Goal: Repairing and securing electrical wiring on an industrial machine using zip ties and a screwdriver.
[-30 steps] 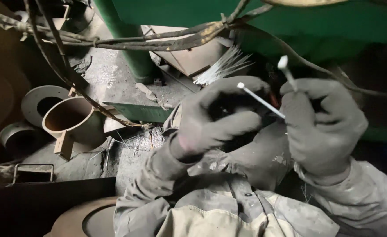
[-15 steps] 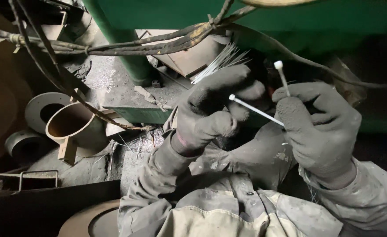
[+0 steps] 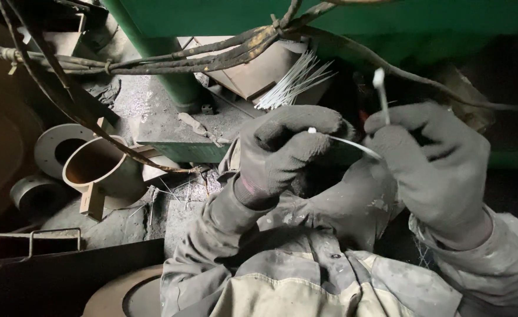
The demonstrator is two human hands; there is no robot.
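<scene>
A broad green-painted metal machine frame [image 3: 341, 23] fills the upper part of the picture, and a bundle of grimy dark cables [image 3: 212, 56] runs under it from the upper left toward the top centre. At the left edge, on the dusty grey floor [image 3: 147, 105], stand a rusty brown open metal cylinder [image 3: 91, 167] and a grey flat metal ring [image 3: 59, 149] just behind it. The right hand [image 3: 435, 167], in a dark grey knit glove, sits right of centre with its fingers [image 3: 409, 117] closed around a thin white plastic cable tie [image 3: 353, 144]; one short end pokes upward out of the fist, and the long strap runs leftward and slightly up. The left hand [image 3: 285, 152], gloved alike, is at centre, its fingers [image 3: 306, 120] curled shut over the strap's far tip. So the tie lies roughly level between the two fists, long axis left to right, held at both ends, with neither hand clearly nearer. Behind the hands, upper centre, a fanned bunch of spare white cable ties [image 3: 294, 82] rests against a brown cardboard box [image 3: 259, 70].
</scene>
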